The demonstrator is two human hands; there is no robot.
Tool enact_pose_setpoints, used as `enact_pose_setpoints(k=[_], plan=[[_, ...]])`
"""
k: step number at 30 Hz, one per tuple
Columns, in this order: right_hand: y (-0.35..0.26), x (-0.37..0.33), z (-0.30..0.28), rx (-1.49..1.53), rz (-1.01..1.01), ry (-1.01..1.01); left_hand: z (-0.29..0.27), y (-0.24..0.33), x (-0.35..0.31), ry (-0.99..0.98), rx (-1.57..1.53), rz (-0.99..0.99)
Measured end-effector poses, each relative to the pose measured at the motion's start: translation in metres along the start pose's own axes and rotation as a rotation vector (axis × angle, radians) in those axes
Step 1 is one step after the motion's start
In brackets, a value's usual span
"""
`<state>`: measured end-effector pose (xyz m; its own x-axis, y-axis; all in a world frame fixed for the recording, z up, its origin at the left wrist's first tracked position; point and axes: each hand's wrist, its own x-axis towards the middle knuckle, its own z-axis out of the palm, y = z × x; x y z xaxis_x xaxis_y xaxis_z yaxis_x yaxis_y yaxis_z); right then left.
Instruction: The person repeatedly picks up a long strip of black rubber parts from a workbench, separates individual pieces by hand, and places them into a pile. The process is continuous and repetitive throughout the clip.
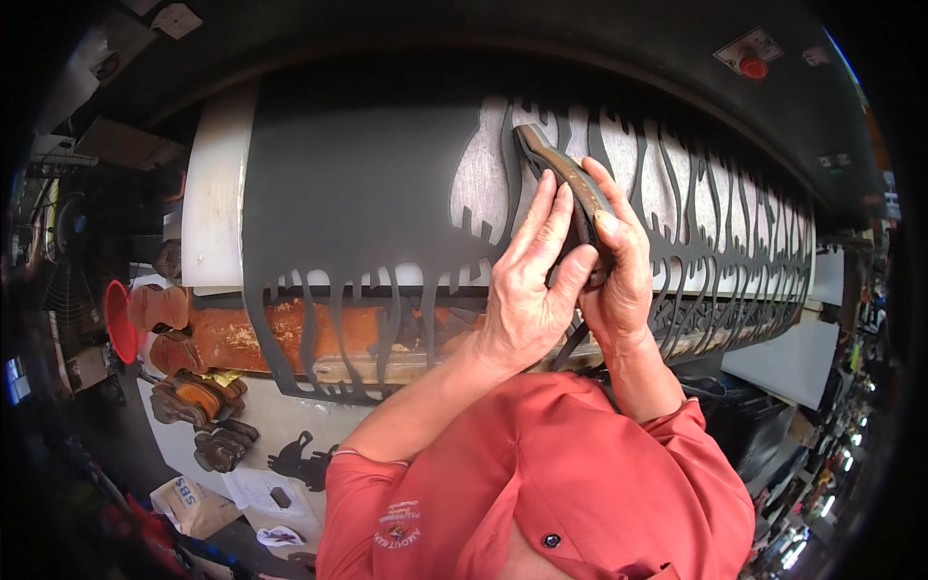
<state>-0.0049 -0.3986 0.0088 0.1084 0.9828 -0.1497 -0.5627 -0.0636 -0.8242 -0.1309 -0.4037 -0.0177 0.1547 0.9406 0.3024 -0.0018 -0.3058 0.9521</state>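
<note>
My left hand (532, 290) and my right hand (621, 271) are both closed around a long, curved, sole-shaped cutting die (559, 159). Its brown-edged side faces up, and its far end tips away over the sheet. Left fingers press flat along its near left side; the right hand wraps its right side, thumb on the edge. Whether a cut piece sits inside the die is hidden. Beneath lies a dark grey sheet (358, 184), uncut on the left and cut into thin strips around sole-shaped holes on the right. Part of the sheet hangs over the front edge.
A white cutting board (215, 193) lies under the sheet. The dark machine beam (406, 39) spans the far side, with a red button (753, 68). An orange-brown ledge (242, 333) runs along the front. Several more dies (188, 398), a red bowl (120, 322) and a paper bag (193, 507) stand left.
</note>
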Motion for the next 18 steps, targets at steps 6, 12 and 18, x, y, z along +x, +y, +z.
enact_pose_setpoints(k=[6,12,18], plan=[[0.001,-0.001,0.0,0.008,0.0,0.002,-0.002,-0.004,0.005,0.175,0.21,0.223],[-0.005,0.0,-0.003,0.072,0.038,-0.022,-0.019,-0.004,0.006,0.298,-0.122,-0.206],[-0.038,0.004,-0.035,0.375,0.121,-0.009,-0.116,-0.022,0.01,0.455,-0.415,-0.32]])
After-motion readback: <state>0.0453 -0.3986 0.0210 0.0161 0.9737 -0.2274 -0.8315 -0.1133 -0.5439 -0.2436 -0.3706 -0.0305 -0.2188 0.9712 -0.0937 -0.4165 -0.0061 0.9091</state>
